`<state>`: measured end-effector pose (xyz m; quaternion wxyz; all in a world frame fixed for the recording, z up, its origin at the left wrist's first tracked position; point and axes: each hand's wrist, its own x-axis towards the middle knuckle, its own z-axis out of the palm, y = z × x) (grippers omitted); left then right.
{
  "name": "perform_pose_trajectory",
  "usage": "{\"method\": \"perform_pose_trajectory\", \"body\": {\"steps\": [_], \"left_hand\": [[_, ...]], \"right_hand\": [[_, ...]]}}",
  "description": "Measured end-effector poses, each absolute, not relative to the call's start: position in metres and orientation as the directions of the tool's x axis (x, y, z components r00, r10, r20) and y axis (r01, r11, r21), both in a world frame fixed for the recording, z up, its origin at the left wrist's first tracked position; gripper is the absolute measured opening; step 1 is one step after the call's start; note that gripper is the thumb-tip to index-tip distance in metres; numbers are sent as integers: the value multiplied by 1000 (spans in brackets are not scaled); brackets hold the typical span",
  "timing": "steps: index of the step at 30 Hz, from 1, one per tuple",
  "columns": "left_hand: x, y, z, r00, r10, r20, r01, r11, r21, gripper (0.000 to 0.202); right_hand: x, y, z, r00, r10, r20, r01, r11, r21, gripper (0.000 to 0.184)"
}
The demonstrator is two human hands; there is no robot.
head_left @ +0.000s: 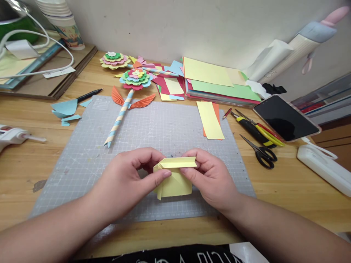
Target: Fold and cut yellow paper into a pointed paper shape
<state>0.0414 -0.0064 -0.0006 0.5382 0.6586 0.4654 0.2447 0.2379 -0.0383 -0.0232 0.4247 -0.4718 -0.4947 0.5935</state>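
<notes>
A small piece of yellow paper [177, 184] is held above the grey cutting mat [175, 128], with folded strips along its top and left edges. My left hand [134, 173] is closed on its upper left corner, thumb on the near face and fingers behind. At the upper right edge, my right hand [210, 179] pinches the folded strip between thumb and fingers. Some fingertips are hidden behind the paper. Beyond my hands lies a paper flower [135, 78] with a striped stem [118, 118] and orange pleated leaves [142, 101].
Yellow and orange strips [210, 120] lie on the mat's right side. Scissors [261, 151], a yellow-black cutter [252, 128] and a phone [286, 117] are at right. Blue scraps [65, 109], a pen [90, 95] and a glue gun [16, 136] are at left. Coloured paper [225, 89] stands behind.
</notes>
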Motion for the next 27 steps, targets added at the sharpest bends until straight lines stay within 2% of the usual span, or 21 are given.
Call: {"method": "perform_pose_trajectory", "body": {"steps": [11, 17, 27], "left_hand": [[44, -6, 3, 447, 858, -251, 278, 134, 951, 18], [44, -3, 3, 493, 801, -341, 210, 271, 940, 19], [46, -5, 2, 452, 816, -359, 245, 274, 930, 23]], "right_hand": [[239, -38, -22, -182, 976, -122, -10, -125, -992, 8], [241, -42, -22, -227, 964, -139, -33, -151, -988, 12], [239, -43, -21, -256, 959, -124, -74, -148, -986, 12]]}}
